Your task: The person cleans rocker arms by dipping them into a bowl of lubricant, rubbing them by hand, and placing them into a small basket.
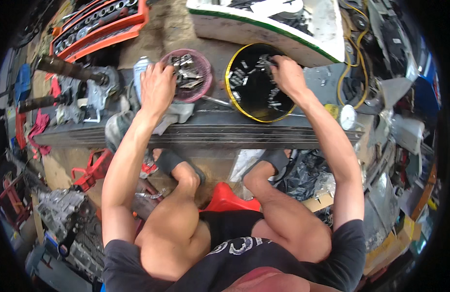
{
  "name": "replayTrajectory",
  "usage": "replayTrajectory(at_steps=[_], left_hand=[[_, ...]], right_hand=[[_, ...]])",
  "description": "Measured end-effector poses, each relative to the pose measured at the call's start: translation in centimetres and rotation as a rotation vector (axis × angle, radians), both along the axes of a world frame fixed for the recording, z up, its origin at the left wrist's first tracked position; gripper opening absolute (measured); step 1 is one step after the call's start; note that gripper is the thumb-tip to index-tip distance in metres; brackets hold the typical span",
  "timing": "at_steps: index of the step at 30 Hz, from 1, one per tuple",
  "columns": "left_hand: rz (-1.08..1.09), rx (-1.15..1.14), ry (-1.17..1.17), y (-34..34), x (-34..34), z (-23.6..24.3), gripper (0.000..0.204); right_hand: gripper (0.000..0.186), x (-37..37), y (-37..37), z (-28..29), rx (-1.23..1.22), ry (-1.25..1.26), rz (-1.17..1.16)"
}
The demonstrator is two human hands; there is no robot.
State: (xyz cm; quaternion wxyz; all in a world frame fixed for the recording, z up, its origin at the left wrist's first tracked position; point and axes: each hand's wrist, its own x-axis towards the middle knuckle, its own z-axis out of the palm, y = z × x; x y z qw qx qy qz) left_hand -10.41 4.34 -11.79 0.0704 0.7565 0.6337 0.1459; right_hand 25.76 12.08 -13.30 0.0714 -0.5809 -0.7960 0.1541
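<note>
My left hand [156,86] is at the left rim of a pink mesh basket [207,82] of metal pieces [189,73], its fingers curled; what they grip, if anything, is hidden. A pale spray can [140,68] stands just left of that basket. My right hand [288,78] reaches over the right side of a black round container with a yellow rim [228,82]. Its bent fingertips are on dark metal bits I cannot make out, and small shiny metal parts [239,77] lie scattered inside. A metal rod [216,101] lies between the two containers.
An orange socket toolbox [137,29] and a white foam box [220,27] sit behind. Mechanical parts [91,80] with shafts lie at left; a yellow hose [363,82] at right. Below the bench edge [225,136] are my legs, a red stool [227,199] and scrap.
</note>
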Motion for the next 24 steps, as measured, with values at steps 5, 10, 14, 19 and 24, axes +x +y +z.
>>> replayTrajectory(at_steps=[5, 10, 14, 19, 24], left_hand=[[0.031, 0.030, 0.165, 1.0, -1.8, -0.4, 0.015], [-0.109, -0.118, 0.134, 0.7, 0.6, -1.3, 0.015], [-0.180, -0.200, 0.163, 0.2, 2.1, -2.5, 0.030], [-0.176, -0.220, 0.239, 0.4, 3.4, -3.1, 0.033], [-0.189, -0.202, 0.249, 0.4, 3.0, -3.3, 0.028]], right_hand=[[0.028, -1.3, -1.7, 0.6, -0.174, 0.033, 0.037], [0.037, -2.2, -2.2, -0.8, -0.281, 0.109, 0.083], [0.039, -2.8, -2.6, -2.6, -0.225, 0.087, 0.157], [0.031, -3.0, -3.0, -2.2, -0.164, 0.064, 0.171], [0.036, -3.3, -2.8, -2.6, -0.148, -0.054, 0.155]])
